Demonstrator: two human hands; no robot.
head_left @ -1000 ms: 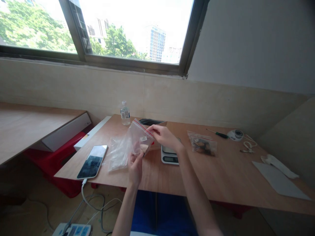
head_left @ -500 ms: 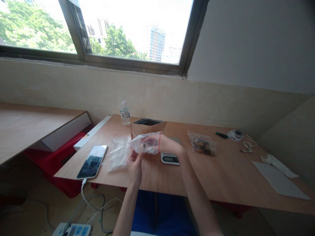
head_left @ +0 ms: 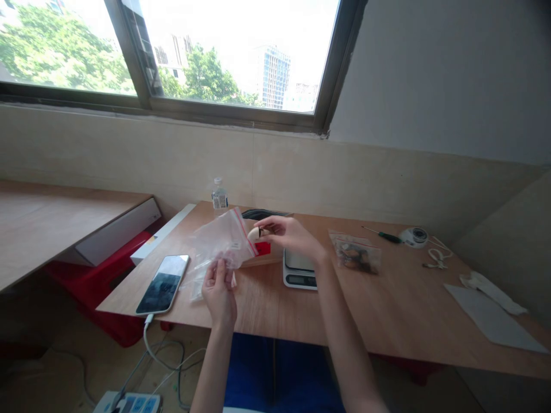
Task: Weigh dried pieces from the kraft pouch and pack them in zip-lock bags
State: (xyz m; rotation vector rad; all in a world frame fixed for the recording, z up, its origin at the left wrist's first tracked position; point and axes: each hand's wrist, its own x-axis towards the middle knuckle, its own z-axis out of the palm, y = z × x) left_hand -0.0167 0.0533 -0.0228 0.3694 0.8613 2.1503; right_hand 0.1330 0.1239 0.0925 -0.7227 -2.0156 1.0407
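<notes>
Left grip (head_left: 218, 292) clamped on lower edge of clear zip bag (head_left: 221, 241), red-striped seal upper right. Right grip (head_left: 289, 236), fingers curled together, pinching small pale object (head_left: 255, 233) at bag's mouth. Digital kitchen scale (head_left: 299, 269) just below right grip. Phone (head_left: 162, 285) on desk (head_left: 387, 298), left of left grip. Filled zip bag (head_left: 355, 254) right of right grip.

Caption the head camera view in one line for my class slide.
Head view: left hand grips a clear zip bag; right hand holds a small pale item at its red-lined edge.
</notes>
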